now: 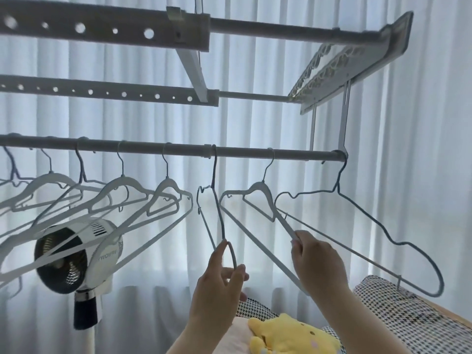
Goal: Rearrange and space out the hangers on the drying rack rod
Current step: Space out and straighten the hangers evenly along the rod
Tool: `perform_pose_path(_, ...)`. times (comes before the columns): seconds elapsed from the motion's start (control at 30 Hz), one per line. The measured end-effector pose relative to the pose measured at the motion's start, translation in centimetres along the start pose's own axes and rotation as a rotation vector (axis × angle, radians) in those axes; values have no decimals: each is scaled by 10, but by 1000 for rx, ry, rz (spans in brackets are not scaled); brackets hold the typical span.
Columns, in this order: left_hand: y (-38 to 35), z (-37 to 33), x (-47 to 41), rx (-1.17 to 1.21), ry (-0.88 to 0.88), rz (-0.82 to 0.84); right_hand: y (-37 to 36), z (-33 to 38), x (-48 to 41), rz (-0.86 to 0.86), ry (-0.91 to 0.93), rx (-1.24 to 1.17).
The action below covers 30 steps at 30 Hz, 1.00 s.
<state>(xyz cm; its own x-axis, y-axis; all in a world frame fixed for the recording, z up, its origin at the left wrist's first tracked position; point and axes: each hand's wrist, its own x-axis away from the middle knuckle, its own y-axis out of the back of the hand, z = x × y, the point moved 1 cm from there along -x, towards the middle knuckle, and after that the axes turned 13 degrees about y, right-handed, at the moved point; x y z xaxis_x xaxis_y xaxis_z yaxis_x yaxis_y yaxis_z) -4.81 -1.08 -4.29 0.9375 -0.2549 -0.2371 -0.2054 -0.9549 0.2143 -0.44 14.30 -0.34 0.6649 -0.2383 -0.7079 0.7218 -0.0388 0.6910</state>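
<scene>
Hangers line the lowest rod of the drying rack, each hooked over it. To the left we see a crowd of white plastic hangers, close together, overlapping and tilted out of line. Near the rod's joint hangs a thin blue-grey wire hanger, turned almost edge-on to us. Our left hand pinches its lower looped end between thumb and forefinger. Just right of it hangs a single white hanger, and our right hand is curled round its near shoulder arm. At the rod's right end hangs a second wire hanger, which neither hand touches. Behind the left crowd stands a white fan. Below our arms lie a yellow plush toy and checked fabric.
</scene>
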Motion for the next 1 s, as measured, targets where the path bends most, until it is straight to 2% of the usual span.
perform_pose_path(0.4,11,4,1,10,9,-4,-7,30,-7,57,58,76)
perform_pose_path(0.6,12,3,-1,20,12,-6,-3,30,-8,113,40,31)
perform_pose_path(0.73,12,5,-3,20,10,-15,9,13,-2,-15,12,-56)
perform_pose_path(0.8,11,5,-4,16,6,-14,18,-10,-3,-203,-7,-14)
perform_pose_path(0.87,9,3,-5,26,3,-15,28,-38,-3,-349,-74,78)
perform_pose_path(0.9,9,2,-6,33,3,-19,35,-51,-4,-340,-150,102)
perform_pose_path(1.0,5,2,-10,54,0,-27,52,-82,-4,-169,-328,168)
